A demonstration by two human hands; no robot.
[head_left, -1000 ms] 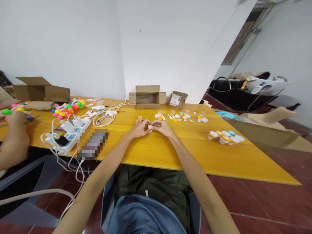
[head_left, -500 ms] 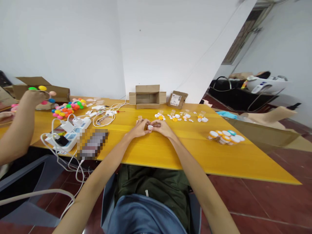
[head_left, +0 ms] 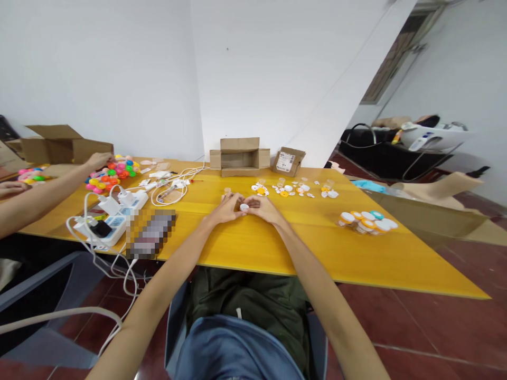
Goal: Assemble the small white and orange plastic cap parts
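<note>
Between my two hands, above the near middle of the yellow table (head_left: 237, 243), is a small white-lidded jar (head_left: 244, 208). My left hand (head_left: 228, 207) closes on it from the left, thumb and fingers curled. From the right, my right hand (head_left: 262, 207) pinches it with its fingers at the lid. The jar's body is mostly hidden by my fingers. Just past my left hand stands a small clear cup (head_left: 227, 190). Loose orange lids (head_left: 284, 194) and white lids (head_left: 288, 188) lie beyond my right hand, among small clear cups (head_left: 281, 182).
Several lidded jars (head_left: 367, 225) stand grouped at right. An open cardboard box (head_left: 240, 158) and a smaller box (head_left: 288, 162) are at the back. A power strip (head_left: 119, 221), cables and a blurred phone (head_left: 152, 235) lie left. A co-worker's arm (head_left: 55, 192) reaches toward colourful balls (head_left: 105, 179).
The jar between my hands has tipped slightly, so its white lid faces up more. My hands stay in place. The co-worker's arm has stretched right, and the colourful string it held is lowered.
</note>
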